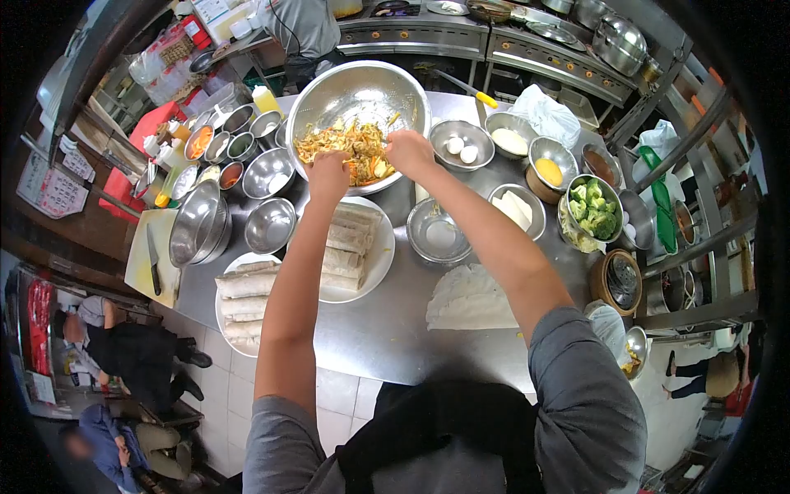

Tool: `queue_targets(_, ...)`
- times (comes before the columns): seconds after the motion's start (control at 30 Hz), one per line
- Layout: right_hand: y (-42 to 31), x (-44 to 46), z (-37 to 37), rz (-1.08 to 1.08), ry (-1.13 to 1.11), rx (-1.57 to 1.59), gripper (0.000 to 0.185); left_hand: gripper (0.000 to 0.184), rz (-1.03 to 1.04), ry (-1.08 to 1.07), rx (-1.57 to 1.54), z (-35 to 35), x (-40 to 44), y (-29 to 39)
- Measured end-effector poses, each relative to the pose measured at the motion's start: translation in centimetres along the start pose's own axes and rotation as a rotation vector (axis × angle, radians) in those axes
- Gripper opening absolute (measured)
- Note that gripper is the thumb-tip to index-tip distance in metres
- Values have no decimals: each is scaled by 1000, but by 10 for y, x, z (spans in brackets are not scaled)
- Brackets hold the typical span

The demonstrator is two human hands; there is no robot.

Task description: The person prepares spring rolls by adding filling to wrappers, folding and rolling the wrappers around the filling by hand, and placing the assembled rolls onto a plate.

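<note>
Over the near side of a large steel mixing bowl (329,90), both my hands are down at the shredded vegetable filling (350,142). My left hand (329,171) is closed at the near left of the heap, its fingertips hidden in the filling. Curled at the heap's right edge, my right hand (408,153) is also closed on the filling. Below the bowl, a white plate (383,247) bears stacked pale rolls (344,259), partly behind my left forearm. More rolls (247,292) lie on a second plate (226,337). Thin wrapper sheets (469,300) lie under my right forearm.
Small steel bowls stand left; a knife (153,259) lies on a cutting board (169,272). To the right are a bowl with eggs (461,152), a bowl of broccoli (592,210) and a yellow-handled utensil (485,100). Stoves (411,37) and a person (300,29) are behind.
</note>
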State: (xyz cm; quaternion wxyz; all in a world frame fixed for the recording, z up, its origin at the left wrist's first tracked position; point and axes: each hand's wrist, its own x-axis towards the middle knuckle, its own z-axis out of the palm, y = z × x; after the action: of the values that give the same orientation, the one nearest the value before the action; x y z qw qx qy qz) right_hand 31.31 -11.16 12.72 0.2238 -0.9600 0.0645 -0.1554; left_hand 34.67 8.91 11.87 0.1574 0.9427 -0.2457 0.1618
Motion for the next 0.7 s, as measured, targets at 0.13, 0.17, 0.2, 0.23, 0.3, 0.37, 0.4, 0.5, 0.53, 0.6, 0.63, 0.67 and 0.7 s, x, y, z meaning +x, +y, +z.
queue_targets(0.13, -10, -6, -11, -1, 7, 24, 26, 27, -22, -112, 37, 13, 11, -4)
queue_targets(0.17, -12, -7, -12, 14, 4, 32, 26, 28, -22, -127, 36, 14, 11, -5)
queue_targets(0.2, -15, -10, -16, 30, 3, 41, 25, 28, -16, -117, 35, 18, 12, -7)
queue_targets(0.23, -18, -11, -19, 44, 2, 50, 25, 27, -9, -107, 35, 22, 12, -9)
queue_targets(0.3, -19, -13, -14, 22, 63, 81, 17, 27, -4, -96, 22, 28, 12, -13)
queue_targets(0.37, -19, -14, -6, 6, 90, 90, 15, 27, -8, -94, -3, 32, 12, -16)
queue_targets(0.4, -20, -15, -2, 0, 84, 82, 15, 28, -6, -88, 8, 33, 12, -16)
queue_targets(0.5, -22, -18, 10, -9, 77, 127, 16, 31, -8, -92, 5, 33, 11, -14)
queue_targets(0.53, -20, -18, 14, -14, 78, 153, 16, 33, -17, -104, -19, 31, 12, -14)
queue_targets(0.6, -11, -15, 23, -44, 155, 239, 17, 36, -8, -106, -64, 28, 13, -15)
queue_targets(0.63, -6, -12, 28, -59, 191, 283, 18, 37, 12, -96, -85, 26, 14, -15)
queue_targets(0.67, -1, -10, 31, 52, 103, 464, 18, 38, 33, -87, -106, 24, 14, -15)
queue_targets(0.7, 1, -9, 30, 165, 13, 641, 18, 38, 45, -64, -84, 22, 15, -14)
